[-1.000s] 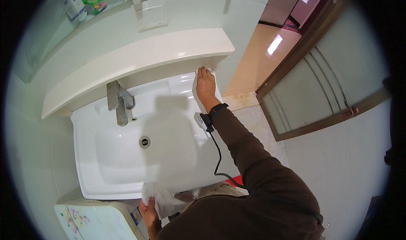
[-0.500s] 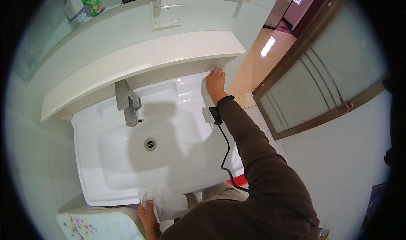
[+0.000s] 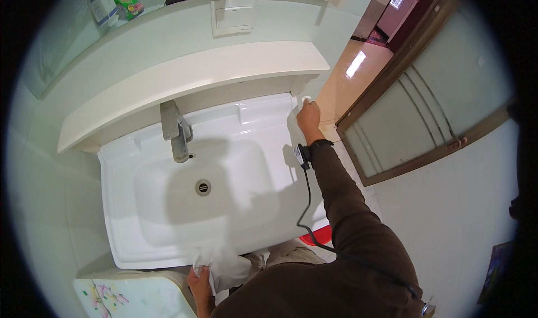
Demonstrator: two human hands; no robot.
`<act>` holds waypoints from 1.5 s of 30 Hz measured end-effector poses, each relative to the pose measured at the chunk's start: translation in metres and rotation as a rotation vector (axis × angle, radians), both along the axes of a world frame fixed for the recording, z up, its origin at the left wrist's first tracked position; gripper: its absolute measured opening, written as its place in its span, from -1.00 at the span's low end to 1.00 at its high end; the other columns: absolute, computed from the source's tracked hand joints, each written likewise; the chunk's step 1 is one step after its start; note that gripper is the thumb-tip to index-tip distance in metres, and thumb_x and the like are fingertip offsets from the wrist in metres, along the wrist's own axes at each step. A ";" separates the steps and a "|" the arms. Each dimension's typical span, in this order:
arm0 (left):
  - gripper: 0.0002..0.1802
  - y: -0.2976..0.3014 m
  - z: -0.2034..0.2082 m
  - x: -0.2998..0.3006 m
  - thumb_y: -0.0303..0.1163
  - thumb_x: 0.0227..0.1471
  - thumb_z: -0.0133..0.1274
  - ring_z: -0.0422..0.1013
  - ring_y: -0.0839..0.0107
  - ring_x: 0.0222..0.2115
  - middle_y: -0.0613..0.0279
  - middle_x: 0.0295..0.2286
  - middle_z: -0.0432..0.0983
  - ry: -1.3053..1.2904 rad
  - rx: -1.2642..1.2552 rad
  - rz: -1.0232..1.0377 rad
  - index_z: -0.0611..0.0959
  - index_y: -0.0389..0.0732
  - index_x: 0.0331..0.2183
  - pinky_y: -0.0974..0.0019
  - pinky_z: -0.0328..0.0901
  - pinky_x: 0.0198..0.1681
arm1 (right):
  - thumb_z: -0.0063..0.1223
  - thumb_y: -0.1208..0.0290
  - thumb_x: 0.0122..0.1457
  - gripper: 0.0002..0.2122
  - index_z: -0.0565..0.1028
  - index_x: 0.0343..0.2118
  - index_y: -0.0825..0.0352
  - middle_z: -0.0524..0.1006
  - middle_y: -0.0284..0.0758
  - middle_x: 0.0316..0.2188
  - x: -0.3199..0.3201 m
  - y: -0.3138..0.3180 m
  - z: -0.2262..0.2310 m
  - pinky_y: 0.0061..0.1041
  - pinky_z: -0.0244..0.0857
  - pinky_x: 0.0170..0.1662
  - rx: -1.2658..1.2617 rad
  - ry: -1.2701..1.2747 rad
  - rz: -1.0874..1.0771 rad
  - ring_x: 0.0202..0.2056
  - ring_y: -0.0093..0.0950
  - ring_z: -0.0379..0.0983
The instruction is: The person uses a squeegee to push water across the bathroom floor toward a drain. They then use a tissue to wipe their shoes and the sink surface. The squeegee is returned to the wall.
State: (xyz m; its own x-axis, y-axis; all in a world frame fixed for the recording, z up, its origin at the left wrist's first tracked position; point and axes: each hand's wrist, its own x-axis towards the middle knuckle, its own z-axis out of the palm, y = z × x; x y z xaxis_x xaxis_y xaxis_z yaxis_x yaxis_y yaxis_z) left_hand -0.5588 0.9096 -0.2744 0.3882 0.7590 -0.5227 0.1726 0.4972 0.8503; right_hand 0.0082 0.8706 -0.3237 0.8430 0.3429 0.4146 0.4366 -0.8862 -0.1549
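One sink (image 3: 168, 245), one tap (image 3: 175, 132), right hand (image 3: 309, 116) fingers grasping white cloth (image 3: 305, 100), left hand (image 3: 200, 281) clutching crumpled bag (image 3: 224, 265).

Basin (image 3: 224, 206) open; faucet (image 3: 175, 132) blocks its back.

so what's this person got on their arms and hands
The right hand is bare, with no glove. A dark brown long sleeve covers that arm down to the wrist. A small black device is strapped at the wrist, and a thin black cable trails from it back along the sleeve. The left hand is bare too; its sleeve is hidden.
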 end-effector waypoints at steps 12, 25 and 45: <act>-0.73 -0.001 0.012 0.024 -0.43 -0.04 0.00 0.35 0.51 -0.42 0.28 -0.40 0.48 0.075 0.058 -0.098 0.50 -0.34 -0.25 0.44 0.24 -0.31 | -0.13 0.44 0.00 -0.78 0.51 -0.32 0.36 0.42 -0.24 -0.39 -0.024 0.065 0.017 -0.36 0.14 -0.26 -0.166 0.031 0.091 -0.30 -0.33 0.31; -0.73 0.002 0.006 0.022 -0.48 -0.01 -0.08 0.35 0.53 -0.38 0.24 -0.37 0.48 0.028 -0.024 -0.054 0.49 -0.36 -0.21 0.45 0.23 -0.26 | -0.09 0.56 -0.07 -0.90 0.45 -0.48 0.41 0.38 -0.16 -0.43 -0.018 0.088 -0.008 -0.32 0.23 -0.37 -0.030 -0.219 0.102 -0.35 -0.26 0.35; -0.70 -0.002 -0.016 -0.014 -0.48 0.00 -0.08 0.37 0.46 -0.32 0.22 -0.30 0.46 -0.056 0.053 0.096 0.47 -0.33 -0.17 0.39 0.25 -0.23 | -0.07 0.42 -0.10 -0.86 0.50 -0.44 0.21 0.39 -0.34 -0.48 -0.154 0.235 -0.042 -0.37 0.17 -0.24 0.021 -0.238 0.969 -0.31 -0.36 0.29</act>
State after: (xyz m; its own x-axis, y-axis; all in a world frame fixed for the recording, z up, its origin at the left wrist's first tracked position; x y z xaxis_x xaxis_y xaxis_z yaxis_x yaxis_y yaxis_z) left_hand -0.5727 0.9074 -0.2903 0.3397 0.8201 -0.4605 0.0780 0.4633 0.8827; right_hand -0.1454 1.1057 -0.3655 0.0973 0.8294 0.5502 0.9914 -0.1293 0.0196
